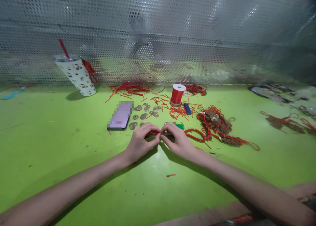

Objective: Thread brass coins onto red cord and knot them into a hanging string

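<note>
My left hand (144, 139) is closed around a red braided cord (151, 133), which shows between thumb and fingers. Its fingertips meet those of my right hand (178, 138), pinched at the cord's end; the tiny part between them is mostly hidden. Just behind the fingers lie loose round coins (143, 116). A green lighter (179, 126) sits beyond my right hand. To its right, a red cord loop (196, 135) leads toward a heap of coins strung on red cord (214, 119).
A red thread spool (177, 95) stands among red cord scraps (176, 112), beside a blue lighter (187, 108). Left of the coins lies a phone (120, 115). Farther left is a patterned tumbler (76, 75) with a straw. A perforated metal panel (158, 38) closes off the green table's (98, 173) back.
</note>
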The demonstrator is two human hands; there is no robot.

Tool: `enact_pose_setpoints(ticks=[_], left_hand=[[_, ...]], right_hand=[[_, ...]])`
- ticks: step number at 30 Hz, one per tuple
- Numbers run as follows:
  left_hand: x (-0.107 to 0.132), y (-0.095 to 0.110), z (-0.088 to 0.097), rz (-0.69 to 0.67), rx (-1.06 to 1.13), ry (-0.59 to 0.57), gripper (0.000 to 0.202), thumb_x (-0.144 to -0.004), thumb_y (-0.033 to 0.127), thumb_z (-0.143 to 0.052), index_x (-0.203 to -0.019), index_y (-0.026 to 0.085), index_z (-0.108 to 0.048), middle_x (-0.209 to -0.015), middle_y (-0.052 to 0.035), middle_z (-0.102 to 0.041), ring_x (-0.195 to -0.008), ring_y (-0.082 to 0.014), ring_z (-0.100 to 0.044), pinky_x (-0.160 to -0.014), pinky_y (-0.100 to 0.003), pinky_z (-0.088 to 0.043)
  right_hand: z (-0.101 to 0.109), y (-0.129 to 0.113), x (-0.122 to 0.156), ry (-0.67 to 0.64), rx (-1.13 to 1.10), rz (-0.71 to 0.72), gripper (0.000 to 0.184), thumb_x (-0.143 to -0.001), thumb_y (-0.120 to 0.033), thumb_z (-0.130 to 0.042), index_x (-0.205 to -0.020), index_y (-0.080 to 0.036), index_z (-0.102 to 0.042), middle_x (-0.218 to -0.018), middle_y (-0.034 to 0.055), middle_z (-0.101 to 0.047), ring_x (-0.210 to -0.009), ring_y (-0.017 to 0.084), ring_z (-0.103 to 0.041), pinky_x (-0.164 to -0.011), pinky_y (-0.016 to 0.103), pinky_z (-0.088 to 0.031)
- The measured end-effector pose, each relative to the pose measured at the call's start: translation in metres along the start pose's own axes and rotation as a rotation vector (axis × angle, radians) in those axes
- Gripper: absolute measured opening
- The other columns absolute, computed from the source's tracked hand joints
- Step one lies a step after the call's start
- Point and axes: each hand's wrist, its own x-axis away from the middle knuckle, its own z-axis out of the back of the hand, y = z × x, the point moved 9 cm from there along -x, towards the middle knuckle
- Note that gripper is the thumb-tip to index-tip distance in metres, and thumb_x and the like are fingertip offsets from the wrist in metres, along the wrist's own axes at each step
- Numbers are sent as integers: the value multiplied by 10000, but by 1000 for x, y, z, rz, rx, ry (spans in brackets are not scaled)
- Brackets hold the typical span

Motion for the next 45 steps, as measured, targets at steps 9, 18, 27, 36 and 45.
enact_pose_setpoints(ticks=[9,18,27,36,45], left_hand=[[2,11,-1,-127,-80,23,83,-890,98,-647,-934,162,-678,-855,-51,-701,-805,-179,-647,-730,-306,-521],[4,14,-2,-172,-155,27,82,-899,89,-633,-942,152,-663,-858,-63,-698,-818,-189,-630,-743,-329,-526],[4,11,-1,-154,-140,43,66,-898,104,-645,-928,155,-674,-845,-58,-698,-816,-194,-637,-746,-332,-528],[4,10,0,-131,-149,46,64,-893,114,-652,-918,165,-681,-846,-60,-706,-813,-197,-648,-746,-334,-532],[4,10,2,-152,-176,74,77,-904,122,-641,-907,173,-698,-876,-67,-719,-850,-198,-663,-758,-329,-551]], right_hand=[[8,-3,0,37,-16,-16,142,-1014,-271,-482,-883,-215,-498,-886,41,-550,-861,205,-529,-785,352,-431],[6,-12,1,71,104,78,128,-1006,-212,-493,-883,-209,-532,-919,59,-548,-912,220,-531,-820,363,-445],[6,-9,0,79,63,31,163,-998,-216,-512,-837,-206,-534,-820,34,-557,-809,198,-532,-727,328,-424],[4,0,-1,53,19,-52,179,-987,-258,-511,-819,-202,-540,-803,28,-572,-755,182,-535,-694,317,-414],[-1,19,-2,18,-224,-247,185,-938,-334,-585,-866,-184,-666,-791,34,-676,-732,175,-598,-684,307,-457]])
